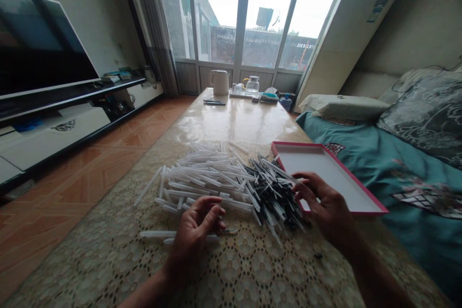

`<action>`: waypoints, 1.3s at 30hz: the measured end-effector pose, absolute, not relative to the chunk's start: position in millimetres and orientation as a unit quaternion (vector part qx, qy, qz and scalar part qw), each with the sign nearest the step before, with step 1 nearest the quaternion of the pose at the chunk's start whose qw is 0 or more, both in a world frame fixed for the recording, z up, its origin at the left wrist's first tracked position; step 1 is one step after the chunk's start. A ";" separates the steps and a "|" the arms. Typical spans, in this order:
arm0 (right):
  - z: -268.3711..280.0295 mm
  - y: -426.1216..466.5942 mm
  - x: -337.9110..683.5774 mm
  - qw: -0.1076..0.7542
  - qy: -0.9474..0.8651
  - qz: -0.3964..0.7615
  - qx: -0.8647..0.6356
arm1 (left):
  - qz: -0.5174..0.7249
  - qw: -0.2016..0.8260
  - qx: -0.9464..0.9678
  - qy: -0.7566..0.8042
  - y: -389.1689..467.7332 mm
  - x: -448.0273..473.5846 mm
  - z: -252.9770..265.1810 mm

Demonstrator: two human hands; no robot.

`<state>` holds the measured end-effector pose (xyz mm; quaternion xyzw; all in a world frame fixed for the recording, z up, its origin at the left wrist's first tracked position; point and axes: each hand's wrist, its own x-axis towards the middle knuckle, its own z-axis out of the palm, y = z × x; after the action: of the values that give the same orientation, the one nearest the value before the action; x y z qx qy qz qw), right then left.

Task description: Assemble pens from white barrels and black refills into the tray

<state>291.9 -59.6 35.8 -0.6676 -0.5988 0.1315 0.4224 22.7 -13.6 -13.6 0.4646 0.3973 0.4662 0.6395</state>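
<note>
A heap of translucent white pen barrels (202,173) lies on the table before me. To its right is a pile of black-and-white pen parts (277,197). My right hand (323,199) is over that pile, thumb and fingers pinched on the end of a slim white pen barrel (279,169) that points up and left. My left hand (198,226) is closed in front of the white heap, fingers curled; what they hold, if anything, is hidden. Beside and partly behind it lie loose white pen barrels (155,234), and a thin metallic tip sticks out on its right.
A shallow pink-edged box lid (346,175) rests at the table's right, beside the teal-covered sofa (361,154). At the far end stand a pitcher (219,83), a glass jar (252,85) and a few pens (214,102). A small dark piece (318,255) lies near my right forearm.
</note>
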 end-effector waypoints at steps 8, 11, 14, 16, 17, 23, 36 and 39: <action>-3.2 -69.1 425.5 0.236 -0.590 0.087 -0.767 | 0.476 0.625 0.457 0.417 -10.5 20.4 -17.8; -26.2 -72.6 454.2 0.213 -0.582 0.100 -0.778 | 0.473 0.624 0.457 0.422 -9.1 20.1 -19.0; -37.0 -74.5 459.1 0.206 -0.599 0.132 -0.763 | 0.470 0.624 0.455 0.427 -9.4 19.9 -17.7; -38.3 -74.6 452.8 0.212 -0.611 0.153 -0.747 | 0.468 0.625 0.454 0.429 -9.9 19.4 -16.9; -38.0 -74.4 448.5 0.216 -0.613 0.162 -0.742 | 0.468 0.625 0.453 0.430 -10.1 19.0 -16.8; -33.8 -70.0 434.3 0.226 -0.605 0.206 -0.735 | 0.476 0.621 0.449 0.431 -7.8 17.2 -18.5; -17.4 -49.3 436.0 0.077 -0.686 0.240 -0.683 | 0.464 0.564 0.528 0.433 -3.9 15.2 -25.1; -17.6 -52.3 434.1 0.094 -0.687 0.251 -0.675 | 0.444 0.450 0.644 0.431 -3.8 15.0 -30.0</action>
<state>434.1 -52.3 -17.6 -0.6751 -0.6872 0.2514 0.0940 15.0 -3.8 -30.0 0.6439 0.4307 0.4442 0.4501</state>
